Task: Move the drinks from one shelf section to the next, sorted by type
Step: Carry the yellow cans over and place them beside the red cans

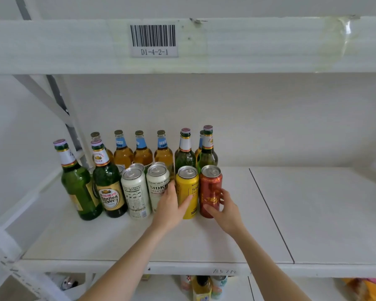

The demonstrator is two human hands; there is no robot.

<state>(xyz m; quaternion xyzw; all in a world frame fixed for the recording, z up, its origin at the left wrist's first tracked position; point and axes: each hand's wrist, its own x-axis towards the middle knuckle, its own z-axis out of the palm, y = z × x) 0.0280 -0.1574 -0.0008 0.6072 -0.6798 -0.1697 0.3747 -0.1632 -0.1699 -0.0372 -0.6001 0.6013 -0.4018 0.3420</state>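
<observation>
On the white shelf (117,242) stand green beer bottles (109,181), amber bottles with blue neck labels (142,153) at the back, and a front row of cans. My left hand (172,207) is wrapped around the yellow can (188,187), fingers behind it and thumb across its front. My right hand (224,207) grips the lower part of the red can (211,187) beside it. Two white cans (135,192) stand to the left of the yellow one. All drinks stand upright.
The right shelf section (323,213), past a dark seam (269,213), shows bare white board. A barcode label (153,40) marks the beam above. A diagonal brace (59,109) runs at the back left. More bottles and packets sit on the shelf below (202,287).
</observation>
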